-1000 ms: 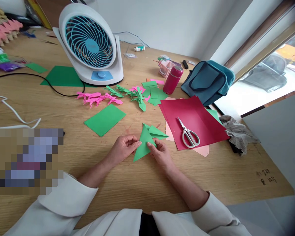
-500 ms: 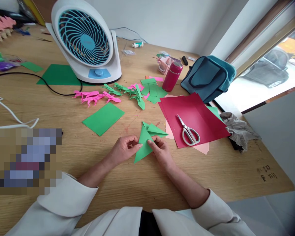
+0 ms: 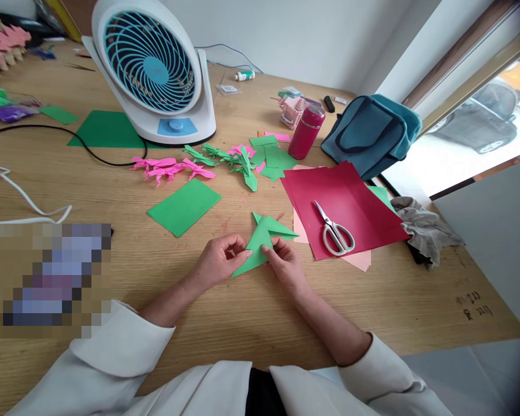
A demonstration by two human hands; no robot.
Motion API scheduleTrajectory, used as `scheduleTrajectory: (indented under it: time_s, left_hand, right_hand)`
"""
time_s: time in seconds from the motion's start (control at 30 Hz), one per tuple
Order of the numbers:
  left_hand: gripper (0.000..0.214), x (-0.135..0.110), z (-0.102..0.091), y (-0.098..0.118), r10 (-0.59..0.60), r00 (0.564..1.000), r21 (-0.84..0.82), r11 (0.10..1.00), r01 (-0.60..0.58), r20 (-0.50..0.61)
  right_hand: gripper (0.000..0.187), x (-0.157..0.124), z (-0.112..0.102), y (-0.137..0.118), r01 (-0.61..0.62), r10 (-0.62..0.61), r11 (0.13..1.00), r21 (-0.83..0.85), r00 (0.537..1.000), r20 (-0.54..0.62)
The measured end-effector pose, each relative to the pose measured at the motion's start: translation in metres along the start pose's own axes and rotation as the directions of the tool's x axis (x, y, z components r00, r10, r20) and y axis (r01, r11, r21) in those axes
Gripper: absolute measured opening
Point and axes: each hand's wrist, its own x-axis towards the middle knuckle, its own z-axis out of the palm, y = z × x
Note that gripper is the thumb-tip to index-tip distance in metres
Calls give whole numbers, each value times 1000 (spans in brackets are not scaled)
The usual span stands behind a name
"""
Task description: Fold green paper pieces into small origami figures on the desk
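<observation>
A folded piece of green paper (image 3: 256, 249), with pointed flaps at its top and right, is held just above the table between both hands. My left hand (image 3: 223, 258) pinches its left edge between thumb and fingers. On the other side my right hand (image 3: 285, 263) grips the paper, thumb on top and fingers partly hidden behind it. A flat green paper rectangle (image 3: 184, 207) lies beyond my left hand. Scissors with white handles (image 3: 335, 236) rest on red paper sheets (image 3: 359, 202) to the right.
Pink folded paper figures (image 3: 167, 169) and green ones (image 3: 246, 170) lie mid-table. Behind them stand a white fan (image 3: 156, 69), a red bottle (image 3: 307, 133) and a teal bag (image 3: 370, 136). A grey cloth (image 3: 429, 228) sits near the right edge; a white cable (image 3: 26, 196) runs at left.
The left part of the green paper has been folded across, so its upper edge now slants differently and its lower tip has shifted left and up. Both hands keep nearly the same place.
</observation>
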Motion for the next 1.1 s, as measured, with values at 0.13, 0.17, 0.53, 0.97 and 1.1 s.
scheduleTrajectory:
  time_s: [0.13, 0.17, 0.53, 0.97, 1.1]
  left_hand:
    - [29, 0, 0, 1, 2, 1000, 0, 1000, -2, 0]
    - [30, 1, -1, 1, 3, 1000, 1, 1000, -3, -4]
    - [32, -1, -1, -6, -10, 995, -3, 1000, 11, 97]
    - [36, -1, -4, -7, 0, 995, 0, 1000, 0, 98]
    - [35, 0, -2, -6, 11, 999, 30, 999, -12, 42]
  right_hand:
    - [44, -1, 2, -1, -4, 4, 1000, -10, 999, 32]
    - [44, -1, 2, -1, 0, 1, 1000, -10, 999, 39]
    - [43, -2, 4, -5, 22, -22, 1000, 9, 1000, -6]
    - [39, -4, -2, -7, 57, -55, 998, -30, 996, 66]
    - [40, -3, -1, -2, 7, -4, 1000, -18, 994, 110]
